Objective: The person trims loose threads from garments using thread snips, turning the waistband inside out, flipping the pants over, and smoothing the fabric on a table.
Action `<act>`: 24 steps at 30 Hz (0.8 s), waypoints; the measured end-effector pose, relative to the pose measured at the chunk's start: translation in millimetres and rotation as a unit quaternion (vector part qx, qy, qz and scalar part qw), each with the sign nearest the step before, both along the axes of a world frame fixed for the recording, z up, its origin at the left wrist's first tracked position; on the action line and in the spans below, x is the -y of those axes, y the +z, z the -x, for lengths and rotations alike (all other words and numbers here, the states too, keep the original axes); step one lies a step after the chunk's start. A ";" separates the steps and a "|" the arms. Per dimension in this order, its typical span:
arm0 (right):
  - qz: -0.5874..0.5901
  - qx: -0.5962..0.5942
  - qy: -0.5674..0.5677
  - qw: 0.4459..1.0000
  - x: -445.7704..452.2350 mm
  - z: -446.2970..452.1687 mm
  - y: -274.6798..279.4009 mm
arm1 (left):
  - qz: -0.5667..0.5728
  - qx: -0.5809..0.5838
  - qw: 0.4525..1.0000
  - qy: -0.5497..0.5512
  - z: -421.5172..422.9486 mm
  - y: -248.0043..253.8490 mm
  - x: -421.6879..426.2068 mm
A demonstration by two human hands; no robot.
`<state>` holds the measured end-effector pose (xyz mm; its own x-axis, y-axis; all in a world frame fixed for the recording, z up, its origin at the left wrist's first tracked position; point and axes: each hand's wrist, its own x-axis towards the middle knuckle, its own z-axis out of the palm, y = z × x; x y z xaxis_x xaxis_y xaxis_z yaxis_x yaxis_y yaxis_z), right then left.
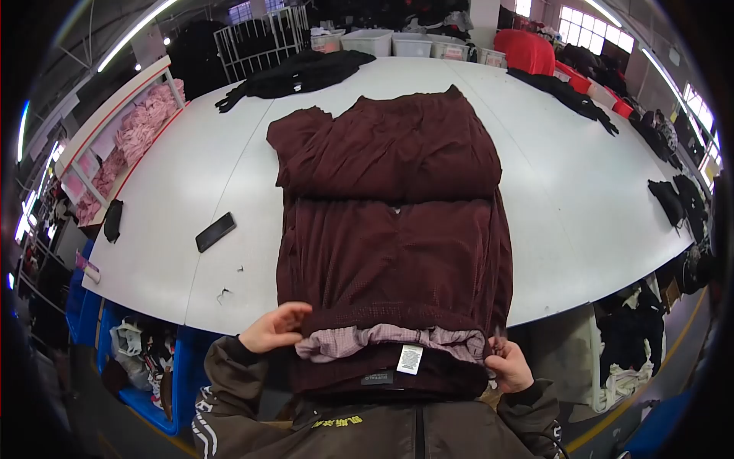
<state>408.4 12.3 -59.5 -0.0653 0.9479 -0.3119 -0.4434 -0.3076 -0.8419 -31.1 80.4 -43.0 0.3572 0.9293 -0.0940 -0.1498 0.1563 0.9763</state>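
Observation:
Dark maroon trousers [394, 252] lie lengthwise in front of me, their waist end hanging over the near table edge against my jacket. The waist is open, showing a pink checked lining [359, 340], a white care label [410, 359] and a small dark brand label [377, 378]. My left hand [277, 327] is at the left side of the waist, thumb and fingers apart. At the right side, my right hand [509, 367] has its fingers closed on the waist edge. Farther up, a folded maroon bundle [390, 149] covers the upper part.
A black phone [215, 232] lies left on the white table [573, 229]. Black garments [306, 74] lie at the far edge, with white bins [367, 42] behind. Blue bins [172, 375] stand below left; a pale container [569, 367] is below right. Pink cloth [149, 118] fills a left shelf.

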 end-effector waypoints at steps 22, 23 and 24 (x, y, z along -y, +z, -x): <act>-0.100 0.363 0.368 0.850 -14.7 -27.1 69.8 | -0.230 -0.349 0.841 -0.344 -25.3 82.3 -45.5; -0.171 0.382 0.306 0.855 -30.9 -23.2 73.9 | -0.319 -0.336 0.845 -0.268 -40.7 83.2 -74.4; -0.239 0.399 0.241 0.852 -47.6 -18.3 77.8 | -0.356 -0.336 0.850 -0.193 -56.6 78.2 -104.8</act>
